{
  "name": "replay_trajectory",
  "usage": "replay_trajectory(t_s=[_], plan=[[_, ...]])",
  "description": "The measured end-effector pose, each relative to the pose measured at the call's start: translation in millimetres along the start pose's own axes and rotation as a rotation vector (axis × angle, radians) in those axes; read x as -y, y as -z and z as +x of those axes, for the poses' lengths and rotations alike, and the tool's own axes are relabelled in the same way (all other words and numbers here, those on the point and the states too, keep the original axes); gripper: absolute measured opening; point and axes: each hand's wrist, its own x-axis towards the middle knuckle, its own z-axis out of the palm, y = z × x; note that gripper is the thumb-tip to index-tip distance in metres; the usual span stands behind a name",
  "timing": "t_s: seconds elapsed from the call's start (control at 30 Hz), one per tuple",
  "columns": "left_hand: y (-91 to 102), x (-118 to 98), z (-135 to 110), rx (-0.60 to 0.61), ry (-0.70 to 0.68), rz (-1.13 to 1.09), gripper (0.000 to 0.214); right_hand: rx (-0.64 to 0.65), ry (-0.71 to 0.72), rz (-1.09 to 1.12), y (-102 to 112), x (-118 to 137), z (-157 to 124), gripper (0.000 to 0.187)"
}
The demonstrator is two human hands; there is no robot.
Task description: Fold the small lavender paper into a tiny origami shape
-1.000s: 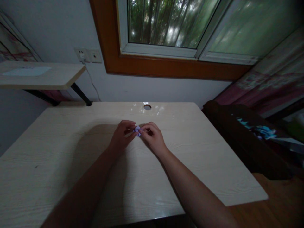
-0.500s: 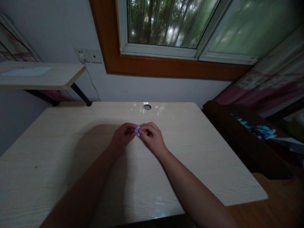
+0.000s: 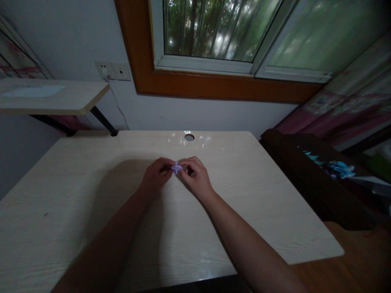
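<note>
A small folded piece of pale purple paper (image 3: pixel 176 167) is pinched between both hands just above the light wooden desk (image 3: pixel 91 195). My left hand (image 3: pixel 157 176) grips its left side with fingers curled. My right hand (image 3: pixel 195 176) grips its right side, fingertips pressed together on it. Most of the paper is hidden by the fingers.
A round cable hole (image 3: pixel 189 137) sits at the desk's far edge. A raised shelf (image 3: pixel 51 97) stands at the back left under a wall socket (image 3: pixel 113 71). A dark piece of furniture (image 3: pixel 308 175) with bluish items stands right of the desk. A window fills the wall ahead.
The fingers have shifted slightly on the paper, which has turned flatter and lies more sideways between them. Hands and arms stay in the same place.
</note>
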Motion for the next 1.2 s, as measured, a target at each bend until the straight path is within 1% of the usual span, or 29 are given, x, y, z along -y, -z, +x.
replay_trajectory(t_s=[0.17,0.3,0.43,0.67,0.8,1.0,1.2], plan=[[-1.1,-2.7,-0.5,0.016,0.032,0.024,0.021,0.040,0.039,-0.027,1.6,3.7,0.7,0.016],[-0.9,-3.6,-0.8,0.002,0.068,0.026,0.020,0.018,0.063,-0.035,1.2,2.8,-0.1,0.017],[0.3,-4.4,-1.2,-0.008,0.049,0.039,0.016,0.006,0.049,-0.056,1.2,2.6,-0.6,0.016],[1.7,-5.2,-1.1,0.008,0.013,0.092,0.017,0.009,0.032,-0.084,2.2,6.5,0.6,0.012],[1.8,-4.0,-1.5,0.000,-0.001,0.101,0.016,-0.011,0.039,-0.076,3.2,7.3,1.0,0.009],[1.9,-6.4,-3.3,-0.035,0.050,0.062,0.017,-0.015,0.033,-0.088,3.0,5.8,-0.4,0.009],[1.7,-5.0,-2.6,-0.013,0.043,0.047,0.017,-0.015,0.034,-0.068,2.8,6.9,0.6,0.009]])
